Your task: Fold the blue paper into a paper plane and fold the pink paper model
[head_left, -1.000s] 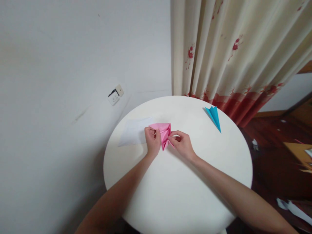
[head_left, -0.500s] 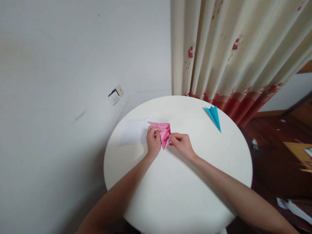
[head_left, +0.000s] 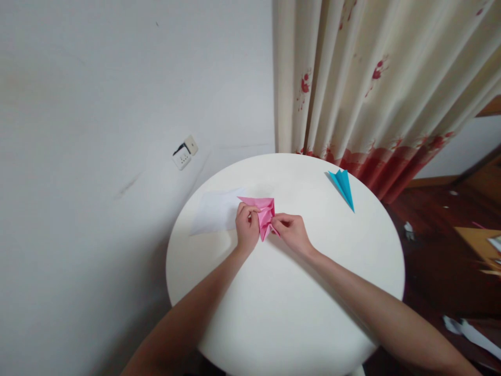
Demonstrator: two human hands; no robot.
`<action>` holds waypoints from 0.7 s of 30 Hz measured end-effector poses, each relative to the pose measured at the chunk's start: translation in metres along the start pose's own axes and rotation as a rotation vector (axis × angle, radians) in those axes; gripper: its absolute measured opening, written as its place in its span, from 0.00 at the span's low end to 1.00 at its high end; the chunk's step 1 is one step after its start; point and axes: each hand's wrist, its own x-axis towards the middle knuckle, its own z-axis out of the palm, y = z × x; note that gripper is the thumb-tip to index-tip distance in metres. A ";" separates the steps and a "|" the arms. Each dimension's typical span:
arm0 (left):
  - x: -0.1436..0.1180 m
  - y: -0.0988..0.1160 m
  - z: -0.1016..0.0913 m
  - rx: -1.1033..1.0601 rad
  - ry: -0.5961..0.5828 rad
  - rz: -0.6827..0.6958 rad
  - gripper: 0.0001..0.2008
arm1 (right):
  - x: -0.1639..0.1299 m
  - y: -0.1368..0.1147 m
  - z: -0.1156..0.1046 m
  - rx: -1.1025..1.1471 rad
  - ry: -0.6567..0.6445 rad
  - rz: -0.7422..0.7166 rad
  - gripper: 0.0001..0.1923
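A piece of folded pink paper (head_left: 266,212) is held between my two hands over the middle of the table. My left hand (head_left: 247,225) pinches its left side, with the fingers curled and the thumb on top. On the other side, my right hand (head_left: 290,228) grips the paper's right edge between thumb and fingertips. One pointed corner sticks out to the upper left, and another points down toward me. Creases run across the pink paper, and parts of it are hidden behind my fingers.
The round white table (head_left: 297,313) stands against a wall with a socket (head_left: 182,157). A white sheet (head_left: 215,211) lies left of my hands. A folded blue paper plane (head_left: 343,189) rests at the far right, near the curtain (head_left: 352,115).
My hands stay in nearly the same place on the pink paper. Its lower right corner has shifted slightly by my right fingertips.
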 end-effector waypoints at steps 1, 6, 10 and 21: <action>-0.001 0.001 0.000 0.002 -0.010 0.002 0.10 | 0.000 0.001 0.000 -0.003 0.011 0.000 0.10; -0.003 0.006 0.000 -0.119 -0.101 -0.028 0.03 | 0.003 0.004 -0.001 -0.009 0.065 -0.006 0.09; -0.001 0.009 -0.003 -0.091 -0.165 0.021 0.01 | 0.005 0.004 -0.003 -0.040 0.107 -0.019 0.08; -0.002 0.009 -0.006 -0.221 -0.317 -0.086 0.11 | 0.003 0.005 -0.005 -0.127 0.155 -0.154 0.08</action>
